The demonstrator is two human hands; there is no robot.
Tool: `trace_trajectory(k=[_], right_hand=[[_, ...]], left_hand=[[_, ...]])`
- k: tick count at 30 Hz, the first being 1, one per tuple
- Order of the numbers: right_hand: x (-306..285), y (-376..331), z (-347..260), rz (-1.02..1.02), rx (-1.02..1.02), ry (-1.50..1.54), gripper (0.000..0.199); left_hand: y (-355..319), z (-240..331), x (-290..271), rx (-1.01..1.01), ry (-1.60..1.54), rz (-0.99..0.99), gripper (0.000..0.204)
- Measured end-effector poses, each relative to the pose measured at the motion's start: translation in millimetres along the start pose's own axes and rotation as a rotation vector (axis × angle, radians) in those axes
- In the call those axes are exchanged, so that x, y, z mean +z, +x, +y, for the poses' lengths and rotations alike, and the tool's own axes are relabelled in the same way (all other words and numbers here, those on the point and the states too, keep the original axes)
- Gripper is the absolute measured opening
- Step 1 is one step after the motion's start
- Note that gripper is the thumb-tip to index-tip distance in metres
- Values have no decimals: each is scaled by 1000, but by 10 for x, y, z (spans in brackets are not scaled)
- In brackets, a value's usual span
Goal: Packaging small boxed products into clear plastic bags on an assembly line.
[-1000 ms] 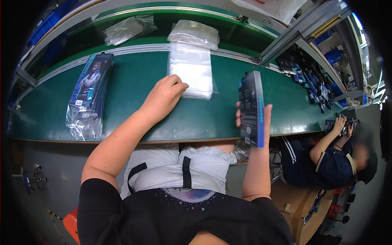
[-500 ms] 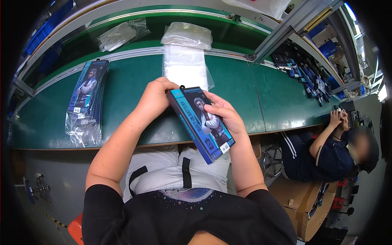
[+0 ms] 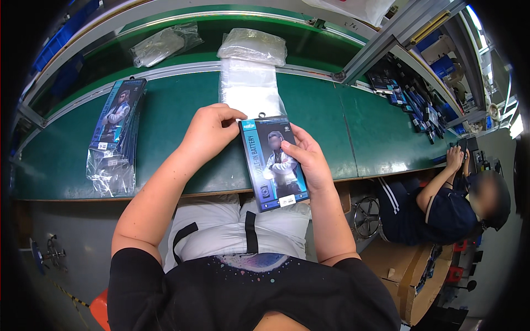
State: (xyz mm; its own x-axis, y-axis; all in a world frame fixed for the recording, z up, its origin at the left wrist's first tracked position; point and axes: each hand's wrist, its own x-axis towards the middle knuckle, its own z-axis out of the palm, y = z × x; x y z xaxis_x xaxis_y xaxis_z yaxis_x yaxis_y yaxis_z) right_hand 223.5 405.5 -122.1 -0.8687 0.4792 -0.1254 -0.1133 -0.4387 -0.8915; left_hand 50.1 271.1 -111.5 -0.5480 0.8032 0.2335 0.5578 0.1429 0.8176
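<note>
A flat blue retail box (image 3: pixel 273 163) with a pictured figure on its face is held upright over the near edge of the green bench (image 3: pixel 176 110). My left hand (image 3: pixel 208 132) pinches its top left corner. Along the box's right edge lies my right hand (image 3: pixel 306 160), thumb pressed on the front. Just beyond the box a stack of clear plastic bags (image 3: pixel 249 91) lies on the bench.
A pile of bagged blue boxes (image 3: pixel 115 132) lies at the left of the bench. More clear bags (image 3: pixel 160 45) and a white bag bundle (image 3: pixel 253 46) sit on the rear shelf. A seated person (image 3: pixel 441 201) works at the right, near racks of dark boxes (image 3: pixel 411 99).
The box swung from my right hand at the right edge of the bench to the middle, where both hands now hold it face up. My left hand left the plastic bags.
</note>
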Motion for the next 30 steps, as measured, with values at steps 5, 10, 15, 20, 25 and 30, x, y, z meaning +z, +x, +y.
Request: trace_trajectory(k=[5,10,15,20,25,30], right_hand=[[44,-11,-7,88,-9,-35,42],[-2,-49,13,197,39,34,22],[207,-203,7,131,-57,33,19],[271,-288,0,12,-42,-284,24],[296,-448,-369,-221,-27,-645,104],[344,-380,-396,83,-719,-600,80]], left_hand=[[-105,102,-27,335,229,25,33],[-254,127,-87,299,26,-158,45],[-365,229,84,-411,-1035,36,48],[-389,319,157,-570,-1329,58,31],[-275,318,-109,-506,-1503,137,28],[-590,901,306,-437,-1398,-398,35]])
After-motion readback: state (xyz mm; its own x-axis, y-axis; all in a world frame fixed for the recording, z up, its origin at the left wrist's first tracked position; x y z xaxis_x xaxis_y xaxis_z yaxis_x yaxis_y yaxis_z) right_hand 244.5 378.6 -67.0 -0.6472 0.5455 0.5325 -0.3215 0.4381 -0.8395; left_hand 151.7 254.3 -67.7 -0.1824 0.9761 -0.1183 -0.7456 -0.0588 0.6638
